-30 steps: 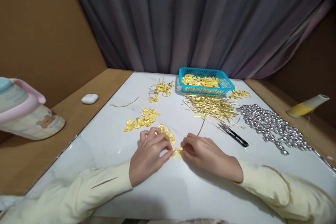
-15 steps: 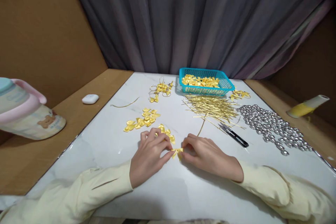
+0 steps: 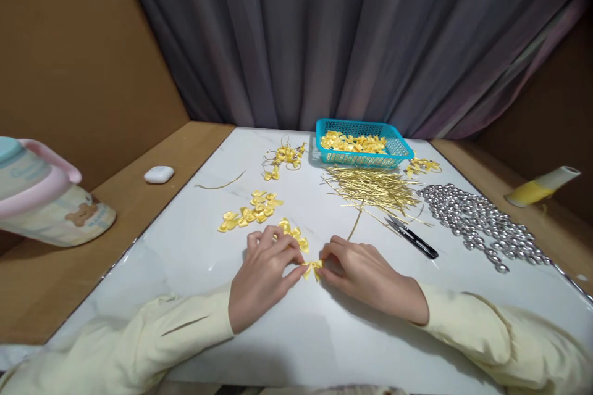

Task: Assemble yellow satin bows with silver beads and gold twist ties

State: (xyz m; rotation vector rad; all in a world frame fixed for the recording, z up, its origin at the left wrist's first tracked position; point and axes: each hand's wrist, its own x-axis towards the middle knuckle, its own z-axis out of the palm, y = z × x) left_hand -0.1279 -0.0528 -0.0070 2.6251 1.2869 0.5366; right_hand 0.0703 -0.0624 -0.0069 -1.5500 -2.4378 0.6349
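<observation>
Right now, closest to you, two cream sleeves [image 3: 199, 315] reach in over the white marbled tabletop [image 3: 306, 339]. Your left hand [image 3: 266, 274] closes thumb and forefinger on one side of a yellow satin bow [image 3: 313, 268], and your right hand [image 3: 370, 271] pinches the other side. The bow sits between the two sets of fingertips; whether it touches the tabletop you cannot tell from this angle. Judging by the grip, the step in hand is spreading or shaping the bow, and the next move seems to call for a light, even pull on both sides that won't crease the satin. It looks glossy, its sides partly covered by your fingers, its two tails splayed towards you. The knot is too small to read.

Just past your left fingers lie some loose bows [image 3: 296, 236], with a second cluster of bows [image 3: 257, 208] farther left. Ahead of your right hand, a stray gold cord [image 3: 356, 222] slants away, near black-handled thread snips [image 3: 414, 241]. Silver beads [image 3: 484, 222] spread to the right. Farther off come heaped gold cords [image 3: 375, 188], then a teal basket [image 3: 403, 151] holding more bows, and finally a grey curtain [image 3: 287, 43].
</observation>
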